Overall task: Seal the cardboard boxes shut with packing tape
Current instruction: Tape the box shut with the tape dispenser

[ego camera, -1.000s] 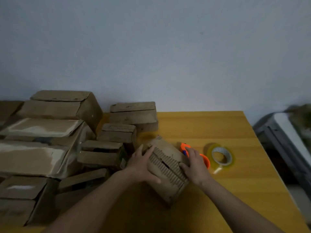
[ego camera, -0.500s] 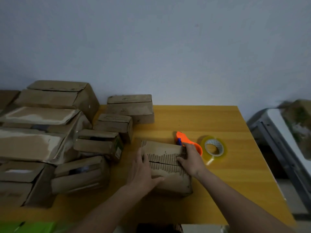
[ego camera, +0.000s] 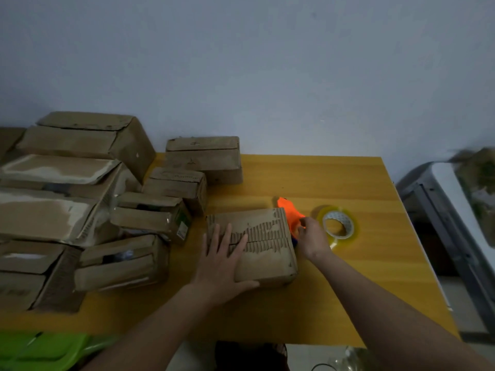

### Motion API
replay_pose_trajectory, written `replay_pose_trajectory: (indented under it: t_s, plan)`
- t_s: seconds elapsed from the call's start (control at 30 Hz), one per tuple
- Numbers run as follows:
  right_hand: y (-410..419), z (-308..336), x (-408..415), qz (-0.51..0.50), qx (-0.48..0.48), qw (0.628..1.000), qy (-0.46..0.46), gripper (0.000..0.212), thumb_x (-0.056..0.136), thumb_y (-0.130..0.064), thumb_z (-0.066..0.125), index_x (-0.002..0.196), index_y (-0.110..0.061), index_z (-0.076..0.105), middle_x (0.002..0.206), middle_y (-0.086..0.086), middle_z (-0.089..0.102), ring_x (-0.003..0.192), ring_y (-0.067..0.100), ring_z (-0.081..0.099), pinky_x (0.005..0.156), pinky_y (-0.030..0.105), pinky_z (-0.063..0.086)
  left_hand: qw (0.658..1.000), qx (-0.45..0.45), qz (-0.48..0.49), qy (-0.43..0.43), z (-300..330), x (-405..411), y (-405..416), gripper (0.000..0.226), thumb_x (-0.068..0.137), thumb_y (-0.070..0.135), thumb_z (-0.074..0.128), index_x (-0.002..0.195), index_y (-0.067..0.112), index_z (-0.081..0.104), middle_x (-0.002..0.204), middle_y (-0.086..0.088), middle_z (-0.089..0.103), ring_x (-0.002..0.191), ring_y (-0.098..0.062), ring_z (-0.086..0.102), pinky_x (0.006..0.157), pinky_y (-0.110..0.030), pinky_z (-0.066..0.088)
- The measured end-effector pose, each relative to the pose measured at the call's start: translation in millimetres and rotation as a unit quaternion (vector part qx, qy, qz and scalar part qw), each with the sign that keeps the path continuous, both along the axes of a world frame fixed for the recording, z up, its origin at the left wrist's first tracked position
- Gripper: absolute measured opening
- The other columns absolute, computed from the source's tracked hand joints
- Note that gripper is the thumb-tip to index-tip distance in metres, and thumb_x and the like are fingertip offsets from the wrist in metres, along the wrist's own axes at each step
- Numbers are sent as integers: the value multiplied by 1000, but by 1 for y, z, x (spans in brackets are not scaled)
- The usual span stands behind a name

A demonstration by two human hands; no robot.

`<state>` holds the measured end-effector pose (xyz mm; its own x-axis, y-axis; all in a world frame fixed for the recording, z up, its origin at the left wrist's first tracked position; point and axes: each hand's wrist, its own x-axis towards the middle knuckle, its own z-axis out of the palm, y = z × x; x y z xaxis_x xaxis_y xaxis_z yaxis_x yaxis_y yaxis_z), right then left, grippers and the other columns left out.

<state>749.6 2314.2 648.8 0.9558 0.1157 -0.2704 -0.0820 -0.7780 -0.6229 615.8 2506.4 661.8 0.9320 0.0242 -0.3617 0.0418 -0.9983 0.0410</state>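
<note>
The right hand (ego camera: 312, 236) has left the box (ego camera: 257, 245) at tabletop (ego camera: 334, 178) centre; its grip now closes on the orange cutter (ego camera: 290, 216) at 3 o'clock. The left hand (ego camera: 222, 259) stays flat on the flaps, fingers straight. Taping appears next.

We see only part of the bright orange plastic tool (ego camera: 290, 216); its lower end sits behind the worn brown cardboard box (ego camera: 263, 253) and our right hand (ego camera: 312, 238). The left edge crops the stacked brown cardboard boxes (ego camera: 40, 218). A blurred grey-white object (ego camera: 452, 210) stays unidentifiable.
</note>
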Motion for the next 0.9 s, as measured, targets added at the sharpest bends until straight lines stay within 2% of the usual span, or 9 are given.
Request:
replay_pose_trajectory:
  t_s: [0.1,0.2,0.33,0.47,0.57,0.63,0.73,0.8,0.9]
  plan:
    - [-4,-15,3,37,13,998,44,34,100,-20,42,132,-22,53,114,-1,60,103,22,58,84,34,45,1000,13,-19,3,-1,-2,6,103,63,93,9,139,37,-32,148,-4,-43,136,-31,-41,113,-53,-20]
    - [-2,-38,6,50,-97,991,79,30,95,-17,52,123,-6,54,116,21,63,106,38,59,81,38,46,999,21,-35,-7,-5,-8,16,98,75,89,21,141,37,-30,151,-3,-38,139,-30,-36,112,-49,-21]
    - [2,-47,7,104,-207,972,44,33,92,-30,58,116,-7,58,116,18,64,108,35,59,91,39,44,999,32,-33,3,-7,-8,17,96,78,88,11,152,28,2,161,-12,12,147,-36,6,114,-48,2]
    - [0,-60,9,127,-247,960,30,27,91,-39,54,106,-18,63,110,4,68,111,24,58,107,38,33,998,19,-51,-31,-11,-7,19,98,69,91,1,147,37,-22,158,-6,-25,143,-31,-27,112,-43,-20]
    - [2,-62,9,150,-261,953,13,23,94,-30,48,108,-20,63,109,2,68,115,21,55,113,37,23,999,12,-47,-2,-6,-4,17,99,66,88,7,144,37,-29,150,-1,-42,137,-26,-40,109,-41,-27]
    - [1,-56,10,113,-217,969,21,18,93,-17,48,105,-15,63,108,6,66,114,24,54,109,39,30,999,14,-48,9,-5,-1,17,99,65,88,6,143,37,-30,149,-1,-42,136,-26,-42,109,-40,-28]
    - [-7,-40,19,2,-55,998,42,17,92,-5,47,105,-6,58,104,15,63,97,32,58,85,45,48,998,17,-48,21,-4,4,15,99,63,88,4,142,37,-30,149,-1,-42,135,-26,-43,111,-42,-26]
    - [-15,-20,24,-30,28,998,45,16,97,-5,44,107,-4,56,98,14,59,92,31,57,78,44,47,998,11,-50,25,-3,8,13,99,63,87,5,141,37,-30,149,-1,-42,135,-26,-43,111,-43,-24]
    - [-27,19,32,-62,131,989,25,10,98,-8,44,91,-6,52,88,11,55,82,27,52,65,34,34,997,16,-68,26,-1,17,11,102,64,88,5,144,35,-26,151,-1,-39,136,-27,-40,111,-43,-23]
